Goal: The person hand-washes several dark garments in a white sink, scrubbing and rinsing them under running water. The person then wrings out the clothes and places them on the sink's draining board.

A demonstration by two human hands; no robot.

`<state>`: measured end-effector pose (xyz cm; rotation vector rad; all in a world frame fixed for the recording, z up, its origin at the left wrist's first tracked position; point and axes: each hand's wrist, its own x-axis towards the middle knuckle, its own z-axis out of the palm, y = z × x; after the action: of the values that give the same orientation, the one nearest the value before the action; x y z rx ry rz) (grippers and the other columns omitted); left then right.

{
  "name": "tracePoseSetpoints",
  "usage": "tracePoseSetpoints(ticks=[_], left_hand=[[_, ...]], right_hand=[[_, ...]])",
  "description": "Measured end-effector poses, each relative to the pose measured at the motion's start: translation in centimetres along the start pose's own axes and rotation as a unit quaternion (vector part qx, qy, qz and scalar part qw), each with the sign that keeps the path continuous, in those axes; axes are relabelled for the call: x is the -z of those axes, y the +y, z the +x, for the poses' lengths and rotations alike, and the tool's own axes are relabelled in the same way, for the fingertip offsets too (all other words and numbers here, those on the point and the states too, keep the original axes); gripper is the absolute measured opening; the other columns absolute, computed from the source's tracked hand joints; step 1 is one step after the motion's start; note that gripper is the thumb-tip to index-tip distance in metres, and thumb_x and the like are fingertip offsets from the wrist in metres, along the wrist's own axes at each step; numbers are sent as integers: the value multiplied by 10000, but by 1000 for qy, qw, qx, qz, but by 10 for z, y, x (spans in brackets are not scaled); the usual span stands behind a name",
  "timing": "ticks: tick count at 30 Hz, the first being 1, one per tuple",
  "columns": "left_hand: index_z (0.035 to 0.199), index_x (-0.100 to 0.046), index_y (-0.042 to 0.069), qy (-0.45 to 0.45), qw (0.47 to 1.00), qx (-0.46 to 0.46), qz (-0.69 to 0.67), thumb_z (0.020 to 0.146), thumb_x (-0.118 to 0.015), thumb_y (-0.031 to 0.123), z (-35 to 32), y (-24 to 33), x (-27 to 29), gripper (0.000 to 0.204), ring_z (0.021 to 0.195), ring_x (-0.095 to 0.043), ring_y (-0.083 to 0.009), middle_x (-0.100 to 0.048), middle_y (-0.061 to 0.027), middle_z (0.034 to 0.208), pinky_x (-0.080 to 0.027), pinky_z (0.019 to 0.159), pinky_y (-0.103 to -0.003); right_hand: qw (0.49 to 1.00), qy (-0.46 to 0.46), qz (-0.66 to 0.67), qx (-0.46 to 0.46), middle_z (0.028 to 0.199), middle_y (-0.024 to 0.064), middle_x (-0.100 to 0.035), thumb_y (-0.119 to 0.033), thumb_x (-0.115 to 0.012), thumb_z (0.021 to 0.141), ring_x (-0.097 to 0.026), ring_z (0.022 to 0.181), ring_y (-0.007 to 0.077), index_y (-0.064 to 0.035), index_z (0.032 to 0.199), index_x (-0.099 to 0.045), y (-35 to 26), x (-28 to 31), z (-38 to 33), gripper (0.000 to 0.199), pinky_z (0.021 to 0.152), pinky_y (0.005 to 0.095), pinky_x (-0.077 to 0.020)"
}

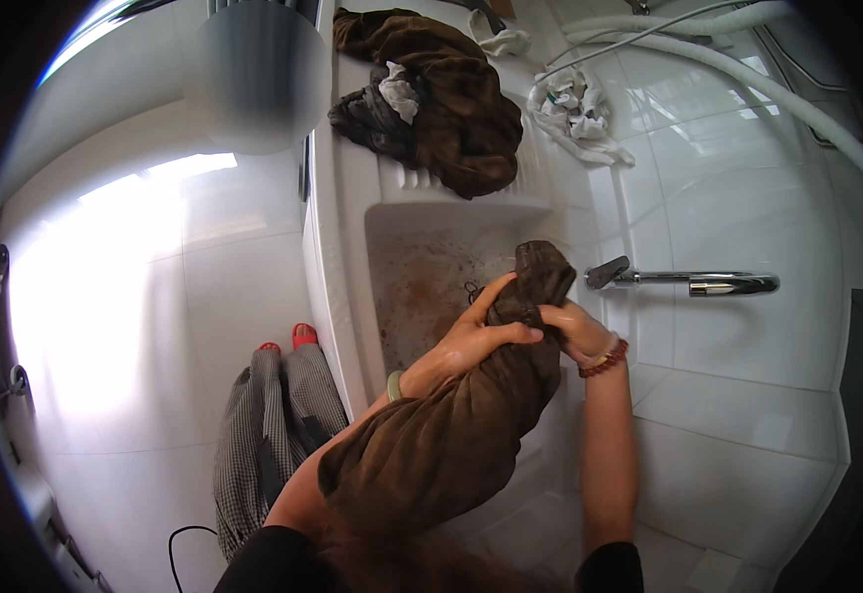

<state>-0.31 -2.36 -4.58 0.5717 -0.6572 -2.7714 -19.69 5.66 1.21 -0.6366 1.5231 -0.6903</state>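
Observation:
A wet brown garment (441, 445) is bunched up in both my hands above the white sink basin (380, 229). Its bulk drapes over my left forearm, and a gathered end sticks up past my fingers. My left hand (466, 341), with a pale bangle at the wrist, wraps round the twisted cloth. On the other side my right hand (578, 334), wearing a red bead bracelet, grips the same bundle near its upper end; some of its fingers are hidden behind the cloth. Murky water with dark specks shows in the basin.
More brown and dark grey clothing (451, 89) lies heaped on the ribbed washboard beyond the basin. White cloths (580, 114) sit at the back right. A chrome faucet (698, 281) juts from the right. A pale hose (748, 74) curves along the wall.

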Motion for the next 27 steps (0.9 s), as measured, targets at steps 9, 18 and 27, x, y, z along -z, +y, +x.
tracePoseSetpoints(ticks=[9,18,27], left_hand=[[1191,-648,33,-38,984,-167,48,908,-666,88,0,-31,24,289,1235,-532,-223,-526,-96,1341,-396,1054,-324],[1106,-651,-21,-166,845,-386,332,965,-630,114,1,-70,58,197,1167,-544,-236,-552,-117,1246,-434,1017,-343],[1122,-653,-30,-183,890,-236,345,966,-627,127,-33,-67,62,223,1136,-574,-253,-578,-132,1233,-462,991,-353]], right_hand=[[911,224,289,189,1540,185,-431,-693,-493,950,-446,1379,391,-119,1570,-328,133,-45,22,861,1165,517,-342],[899,41,251,356,1519,172,-444,-533,-764,836,-474,1353,308,-74,1617,-214,35,-72,0,1060,1132,444,-395],[978,77,91,168,1065,74,-676,-178,-818,846,-634,867,128,-12,1127,-613,31,-54,-6,385,788,292,-519]])
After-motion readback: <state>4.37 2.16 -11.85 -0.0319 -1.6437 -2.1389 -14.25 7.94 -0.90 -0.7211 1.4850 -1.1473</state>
